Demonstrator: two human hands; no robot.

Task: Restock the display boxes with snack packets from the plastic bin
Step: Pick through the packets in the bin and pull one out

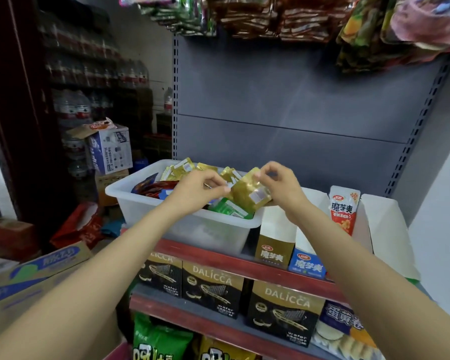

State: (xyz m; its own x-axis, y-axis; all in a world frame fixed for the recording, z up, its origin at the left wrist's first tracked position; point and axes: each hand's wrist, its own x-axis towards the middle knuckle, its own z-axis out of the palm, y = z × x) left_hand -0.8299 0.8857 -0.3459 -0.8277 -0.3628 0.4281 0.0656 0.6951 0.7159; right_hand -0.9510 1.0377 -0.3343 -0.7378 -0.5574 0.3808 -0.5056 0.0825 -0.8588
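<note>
A translucent white plastic bin point(140, 203) stands on the top shelf, filled with gold, red, blue and green snack packets. Over its right end both hands hold a stack of gold packets point(247, 196). My left hand point(200, 189) pinches the stack's left edge. My right hand point(278, 183) grips its top and right side. To the right of the bin stand a gold display box point(274, 249), a blue display box point(307, 263) and a white display box point(390, 229). One red-and-white packet point(344, 209) stands upright behind the blue box.
Black and gold DALICCA wafer boxes point(211, 289) fill the shelf below. Bagged snacks point(270, 16) hang overhead. The grey back panel point(296, 100) rises behind the bin. Cardboard cartons point(31, 274) and bottled water packs point(73, 110) crowd the floor at left.
</note>
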